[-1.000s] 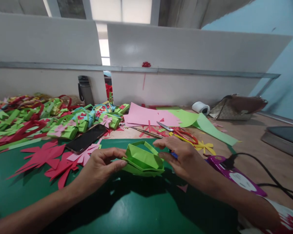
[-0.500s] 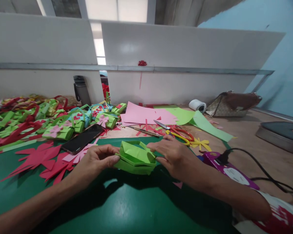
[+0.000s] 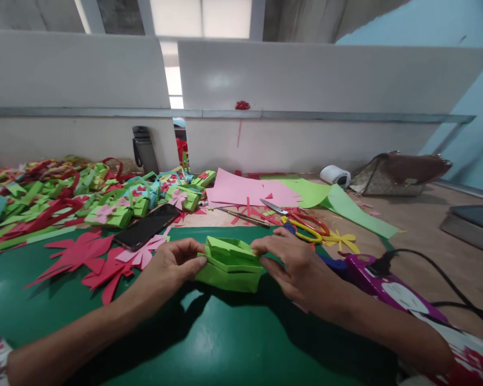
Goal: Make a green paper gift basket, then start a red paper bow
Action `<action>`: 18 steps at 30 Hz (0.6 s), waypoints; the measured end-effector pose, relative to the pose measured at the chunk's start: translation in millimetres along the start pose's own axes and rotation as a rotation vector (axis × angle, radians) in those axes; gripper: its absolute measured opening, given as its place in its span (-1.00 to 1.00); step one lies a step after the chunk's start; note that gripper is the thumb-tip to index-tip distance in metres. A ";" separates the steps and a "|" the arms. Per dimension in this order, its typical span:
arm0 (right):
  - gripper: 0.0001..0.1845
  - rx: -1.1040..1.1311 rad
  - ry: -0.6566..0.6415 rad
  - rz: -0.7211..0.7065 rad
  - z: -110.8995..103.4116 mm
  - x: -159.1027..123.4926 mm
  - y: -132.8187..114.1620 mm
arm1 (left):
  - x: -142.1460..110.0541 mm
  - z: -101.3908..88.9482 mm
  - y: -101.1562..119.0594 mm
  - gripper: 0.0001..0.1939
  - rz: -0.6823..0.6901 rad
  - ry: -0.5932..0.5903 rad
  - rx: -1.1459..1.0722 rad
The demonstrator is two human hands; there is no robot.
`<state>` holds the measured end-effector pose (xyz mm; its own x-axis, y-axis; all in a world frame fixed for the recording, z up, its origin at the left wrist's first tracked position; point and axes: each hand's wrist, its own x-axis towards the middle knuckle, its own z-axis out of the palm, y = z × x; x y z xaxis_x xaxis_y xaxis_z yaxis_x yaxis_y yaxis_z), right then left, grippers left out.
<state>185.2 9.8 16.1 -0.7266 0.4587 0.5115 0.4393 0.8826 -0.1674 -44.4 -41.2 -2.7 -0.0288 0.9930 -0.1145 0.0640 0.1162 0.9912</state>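
Note:
A folded green paper box [image 3: 230,276], open at the top, is held between my hands above the green mat [image 3: 209,343]. My left hand [image 3: 177,262] pinches its left end between thumb and fingers. At the right end, my right hand [image 3: 287,262] grips the paper edge with thumb and index finger. Part of each end is hidden behind my fingers. Pink and red paper flower cutouts [image 3: 80,249] lie on the mat left of my hands, near a black phone [image 3: 148,226].
Small green paper bags [image 3: 110,213] pile up at the left, before a dark bottle [image 3: 145,150]. Scissors [image 3: 306,224], a pen [image 3: 245,216] and pink paper sheets [image 3: 249,188] lie beyond my hands. A purple power strip [image 3: 394,289] with a cord sits right, a handbag [image 3: 402,174] behind.
The camera view has turned slightly left, so the scene sits further right. The green box has tilted so more of its front side shows. Both hands keep hold of it.

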 end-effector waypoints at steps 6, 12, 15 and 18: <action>-0.86 0.044 0.040 0.075 2.3 -3.5 -9.3 | -5.1 4.4 1.2 -0.80 0.005 0.020 -0.054; -0.83 0.019 0.200 -0.017 1.3 -8.6 -14.3 | -12.8 8.9 8.5 -0.90 0.120 -0.037 0.090; -0.84 -0.004 0.227 -0.021 1.6 -8.7 -15.3 | -16.2 10.3 9.8 -0.93 0.381 -0.036 0.377; -0.86 -0.026 0.201 -0.041 3.3 -7.2 -14.2 | -18.9 9.2 6.2 -0.88 0.606 -0.055 0.526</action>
<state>182.5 -5.7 12.1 -0.6249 0.3906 0.6759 0.4269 0.8959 -0.1230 -34.2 -59.0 5.0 0.2095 0.8847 0.4165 0.5151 -0.4619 0.7220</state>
